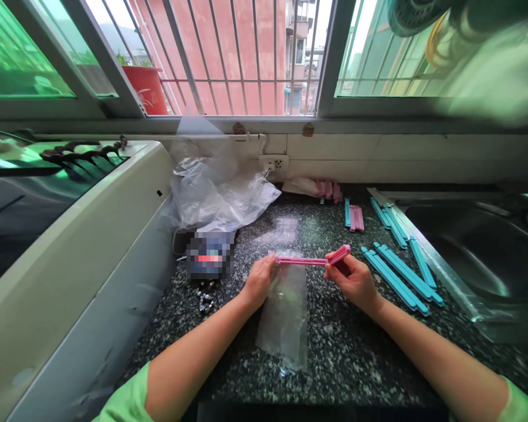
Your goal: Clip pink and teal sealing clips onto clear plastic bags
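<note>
A long pink bag sealing clip [301,261] stretches between my two hands above the counter. My left hand [260,281] pinches its left end. My right hand [355,282] has its fingers closed on the right end, where a pink part angles upward. Directly below the clip is a clear plastic bag [286,316], its top edge near the clip; whether the clip grips it I cannot tell. Several long blue sealing clips [396,281] lie to the right of my right hand. Shorter blue clips and a pink bundle of clips [356,218] lie farther back.
A dark speckled countertop [334,363] lies under everything. A steel sink [479,252] borders it at right, a white-sided appliance [79,234] at left. Crumpled clear plastic [224,190], a blurred-out dark package [209,255] and small shiny objects [206,299] are at left. Barred windows stand behind.
</note>
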Tool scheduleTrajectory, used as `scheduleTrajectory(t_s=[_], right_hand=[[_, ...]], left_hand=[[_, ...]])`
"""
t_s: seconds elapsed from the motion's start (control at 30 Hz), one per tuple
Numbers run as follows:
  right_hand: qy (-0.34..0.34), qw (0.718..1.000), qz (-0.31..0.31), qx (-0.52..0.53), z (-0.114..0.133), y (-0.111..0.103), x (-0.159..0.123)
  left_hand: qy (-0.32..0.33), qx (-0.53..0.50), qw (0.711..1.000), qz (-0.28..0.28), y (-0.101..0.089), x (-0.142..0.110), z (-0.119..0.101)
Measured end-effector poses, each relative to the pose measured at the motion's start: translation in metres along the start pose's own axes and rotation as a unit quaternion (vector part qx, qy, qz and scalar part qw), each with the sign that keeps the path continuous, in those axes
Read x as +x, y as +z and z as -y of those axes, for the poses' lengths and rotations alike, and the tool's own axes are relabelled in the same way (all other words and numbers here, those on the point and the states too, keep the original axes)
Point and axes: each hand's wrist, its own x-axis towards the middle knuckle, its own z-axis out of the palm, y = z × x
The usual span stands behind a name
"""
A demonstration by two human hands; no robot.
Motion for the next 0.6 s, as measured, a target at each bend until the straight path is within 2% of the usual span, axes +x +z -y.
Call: scheduleTrajectory(t_s=[0.2, 0.37, 0.6], right_hand=[[0.09, 0.991, -0.047, 0.093, 0.009, 0.005, 0.002], [0.131, 0.981, -0.018, 0.138, 0.01, 0.004, 0.002], [0.159, 0.961, -0.014, 0.224, 0.0, 0.005, 0.001]], left_hand=[[-0.002, 0.006, 1.0, -0.026, 0.002, -0.002, -0.005], [-0.011, -0.003, 1.0, -0.022, 0.0, -0.001, -0.003], [-0.02, -0.03, 0.999, -0.032, 0.0, 0.0, -0.004]])
